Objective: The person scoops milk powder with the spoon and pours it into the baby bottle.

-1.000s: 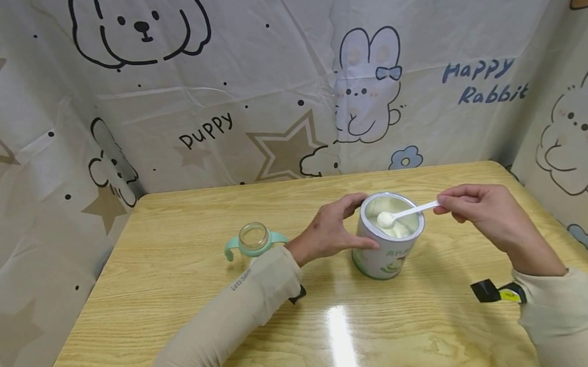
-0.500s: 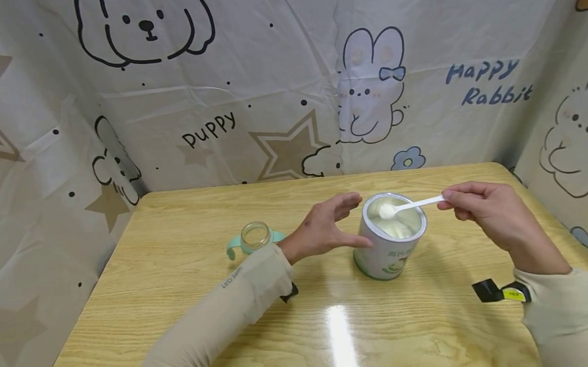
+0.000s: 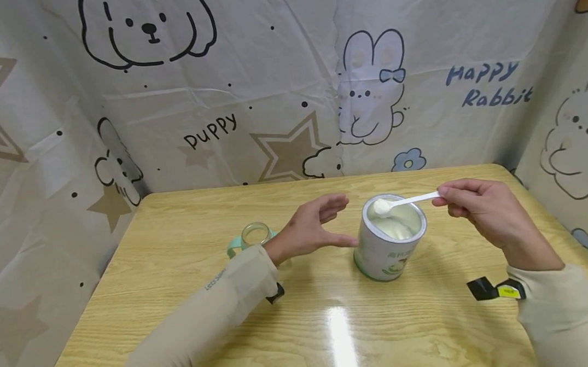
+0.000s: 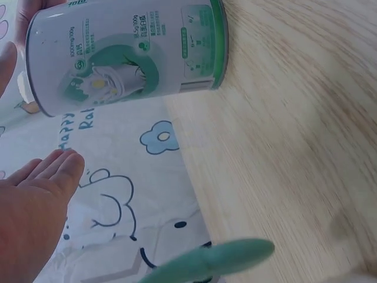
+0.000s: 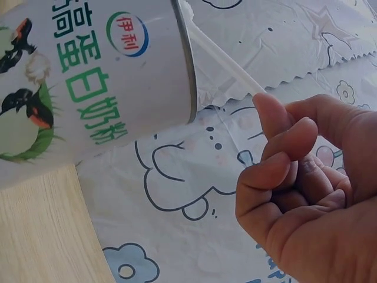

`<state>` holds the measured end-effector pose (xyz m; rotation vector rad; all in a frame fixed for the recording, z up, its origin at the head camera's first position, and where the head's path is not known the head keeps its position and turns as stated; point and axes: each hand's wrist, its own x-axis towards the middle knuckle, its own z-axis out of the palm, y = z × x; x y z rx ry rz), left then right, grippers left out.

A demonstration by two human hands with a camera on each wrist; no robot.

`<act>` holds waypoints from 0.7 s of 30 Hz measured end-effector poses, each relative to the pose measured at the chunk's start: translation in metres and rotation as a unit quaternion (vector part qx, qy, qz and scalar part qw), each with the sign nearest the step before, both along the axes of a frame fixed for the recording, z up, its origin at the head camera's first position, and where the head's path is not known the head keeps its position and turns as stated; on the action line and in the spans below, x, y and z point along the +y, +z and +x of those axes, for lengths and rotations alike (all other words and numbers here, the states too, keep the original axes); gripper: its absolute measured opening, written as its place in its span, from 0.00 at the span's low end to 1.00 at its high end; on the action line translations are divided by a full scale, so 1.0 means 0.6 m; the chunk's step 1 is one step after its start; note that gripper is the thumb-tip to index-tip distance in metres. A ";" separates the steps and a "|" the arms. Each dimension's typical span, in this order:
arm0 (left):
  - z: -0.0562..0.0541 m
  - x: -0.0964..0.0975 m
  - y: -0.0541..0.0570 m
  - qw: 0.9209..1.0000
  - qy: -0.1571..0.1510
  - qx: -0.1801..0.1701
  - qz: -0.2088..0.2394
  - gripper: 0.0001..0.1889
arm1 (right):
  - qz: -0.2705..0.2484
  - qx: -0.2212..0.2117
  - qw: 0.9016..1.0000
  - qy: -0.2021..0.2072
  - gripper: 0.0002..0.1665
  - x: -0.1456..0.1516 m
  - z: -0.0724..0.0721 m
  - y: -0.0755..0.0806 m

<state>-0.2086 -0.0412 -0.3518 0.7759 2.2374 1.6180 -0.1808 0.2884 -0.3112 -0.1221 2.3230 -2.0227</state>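
Note:
A white milk powder can (image 3: 386, 256) with green print stands uncovered on the table, pale powder inside. Over its mouth is a white scoop (image 3: 413, 199) heaped with powder; my right hand (image 3: 487, 213) pinches the end of its handle between thumb and fingers. In the right wrist view the handle (image 5: 230, 62) slants from the fingertips to behind the can's rim. My left hand (image 3: 308, 226) is left of the can, fingers and thumb spread, holding nothing, the thumb tip close to the can's side. Partly behind the left wrist stands a baby bottle (image 3: 255, 234) with mint green handles, its top uncovered.
The wooden table (image 3: 187, 221) ends at a printed cloth (image 3: 269, 69) hung behind and along both sides. One green bottle handle (image 4: 212, 259) shows low in the left wrist view.
My left hand has let go of the can and moved left, towards the bottle. The scoop in my right hand has shifted slightly up and left, still over the can's mouth.

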 end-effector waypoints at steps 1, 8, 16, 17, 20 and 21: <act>0.000 -0.003 0.000 1.000 0.001 0.000 -0.002 0.45 | -0.005 -0.001 1.000 0.001 0.08 -0.001 0.000 0.000; 0.002 -0.020 0.005 1.000 0.008 0.004 -0.009 0.45 | -0.008 -0.007 1.000 0.003 0.06 -0.013 -0.003 0.004; 0.002 -0.037 0.014 1.000 0.013 0.006 -0.005 0.44 | -0.012 -0.006 1.000 0.005 0.06 -0.034 -0.006 0.010; 0.003 -0.040 0.015 1.000 0.015 0.006 -0.004 0.44 | -0.013 -0.005 1.000 0.006 0.06 -0.036 -0.006 0.011; 0.003 -0.049 0.018 1.000 0.018 0.007 -0.005 0.44 | -0.020 0.000 1.000 0.008 0.07 -0.043 -0.008 0.011; 0.003 -0.053 0.019 1.000 0.020 0.008 -0.006 0.44 | -0.023 0.003 1.000 0.010 0.07 -0.046 -0.009 0.011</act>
